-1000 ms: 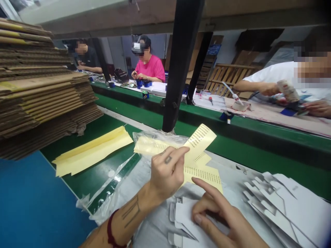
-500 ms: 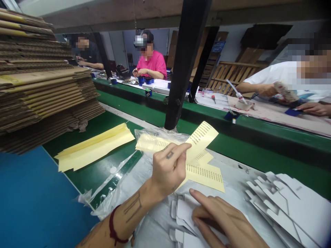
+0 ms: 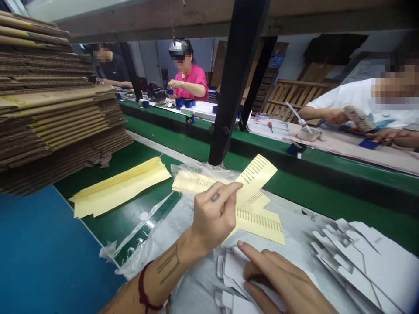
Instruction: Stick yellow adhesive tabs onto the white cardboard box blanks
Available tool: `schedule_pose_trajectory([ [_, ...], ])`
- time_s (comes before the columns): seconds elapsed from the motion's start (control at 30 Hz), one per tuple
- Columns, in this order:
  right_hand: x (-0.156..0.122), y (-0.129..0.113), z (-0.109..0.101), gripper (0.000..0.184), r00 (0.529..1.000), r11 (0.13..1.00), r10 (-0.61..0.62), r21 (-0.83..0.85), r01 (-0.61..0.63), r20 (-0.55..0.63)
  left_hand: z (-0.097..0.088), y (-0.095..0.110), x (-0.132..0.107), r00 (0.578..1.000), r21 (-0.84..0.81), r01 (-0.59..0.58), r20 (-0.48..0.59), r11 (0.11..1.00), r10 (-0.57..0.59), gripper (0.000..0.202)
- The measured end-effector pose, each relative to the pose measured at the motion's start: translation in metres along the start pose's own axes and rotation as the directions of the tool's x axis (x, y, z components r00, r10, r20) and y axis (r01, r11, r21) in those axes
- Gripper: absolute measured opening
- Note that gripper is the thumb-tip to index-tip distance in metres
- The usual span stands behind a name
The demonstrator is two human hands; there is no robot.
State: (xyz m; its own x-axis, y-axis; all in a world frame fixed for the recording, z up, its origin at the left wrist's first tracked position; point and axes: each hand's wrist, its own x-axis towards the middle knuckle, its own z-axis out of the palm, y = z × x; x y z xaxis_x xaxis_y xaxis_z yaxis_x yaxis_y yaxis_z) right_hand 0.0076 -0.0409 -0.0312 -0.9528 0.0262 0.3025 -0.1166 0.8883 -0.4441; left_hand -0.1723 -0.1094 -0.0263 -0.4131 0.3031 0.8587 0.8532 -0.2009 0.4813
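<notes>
Head view: a factory line; a green conveyor belt (image 3: 131,218) runs between two rows of workplaces
Surface: grey bench (image 3: 301,248) under the hands, partly covered by clear film (image 3: 153,244); blue board (image 3: 39,253) at the left
Room: black post (image 3: 238,78) rises just behind the bench; stack of flattened cardboard (image 3: 55,104) at the left edge; three other people sit across the belt, one in a pink shirt (image 3: 194,80), one in a white shirt (image 3: 356,96), one in dark clothes (image 3: 111,72)
Left hand (image 3: 214,213): closed; thumb and fingers pinch a yellow slip (image 3: 257,174), lifted above the bench and tilted up to the right
Right hand (image 3: 281,283): mostly open; index finger stretched out, resting on white card blanks (image 3: 234,268) at the near edge; grips nothing
Containers: clear plastic bag (image 3: 196,174) behind the left hand, more yellow slips inside
Loose paper: printed slips (image 3: 262,220) flat on the bench, near the right index fingertip; plain yellow sheets (image 3: 119,187) on the belt; fan of white blanks (image 3: 366,257) at the right
Writing: rows of small black print on the slips; too small to read
</notes>
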Motion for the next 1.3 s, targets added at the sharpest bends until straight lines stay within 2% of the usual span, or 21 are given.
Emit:
schedule_pose_trajectory([
  [0.2,-0.001,-0.002,0.004,0.067,0.999,0.999,0.037,0.038,-0.037,-0.006,0.000,0.000,-0.001,1.000,-0.018,0.009,0.008,1.000,-0.009,0.024],
  [0.37,-0.002,-0.004,0.003,0.071,0.995,0.993,0.093,-0.076,-0.096,-0.043,0.001,0.001,-0.001,1.000,-0.025,0.006,0.015,1.000,-0.006,0.023],
  [0.43,-0.002,-0.004,0.001,0.073,0.994,0.992,0.102,-0.069,-0.105,-0.042,0.001,0.001,-0.001,1.000,-0.026,0.007,0.015,1.000,-0.007,0.023],
  [0.53,-0.003,-0.004,-0.003,0.070,0.994,0.995,0.094,-0.007,-0.095,-0.055,0.001,0.001,-0.001,1.000,-0.028,0.008,0.012,1.000,-0.008,0.024],
  [0.7,-0.002,-0.008,-0.006,0.055,0.975,0.957,0.213,0.215,-0.195,-0.064,-0.001,0.001,0.000,1.000,-0.030,0.010,0.012,1.000,-0.010,0.023],
  [0.8,-0.001,-0.007,-0.002,0.053,0.975,0.939,0.219,0.281,-0.199,-0.041,-0.001,0.001,0.000,1.000,-0.027,0.013,0.011,1.000,-0.013,0.024],
  [1.0,0.001,-0.005,0.003,0.057,0.991,0.974,0.122,0.196,-0.111,-0.047,0.000,0.001,0.000,0.999,-0.034,0.036,0.010,0.999,-0.035,0.023],
  [1.17,0.002,-0.008,0.002,0.061,0.992,0.997,0.068,0.039,-0.064,-0.103,0.000,0.001,0.000,0.999,-0.035,0.033,0.015,0.999,-0.033,0.024],
  [1.3,0.003,-0.006,0.006,0.056,0.988,0.998,-0.007,-0.060,-0.002,-0.156,-0.001,0.002,0.000,1.000,-0.036,0.027,0.007,0.999,-0.027,0.023],
])
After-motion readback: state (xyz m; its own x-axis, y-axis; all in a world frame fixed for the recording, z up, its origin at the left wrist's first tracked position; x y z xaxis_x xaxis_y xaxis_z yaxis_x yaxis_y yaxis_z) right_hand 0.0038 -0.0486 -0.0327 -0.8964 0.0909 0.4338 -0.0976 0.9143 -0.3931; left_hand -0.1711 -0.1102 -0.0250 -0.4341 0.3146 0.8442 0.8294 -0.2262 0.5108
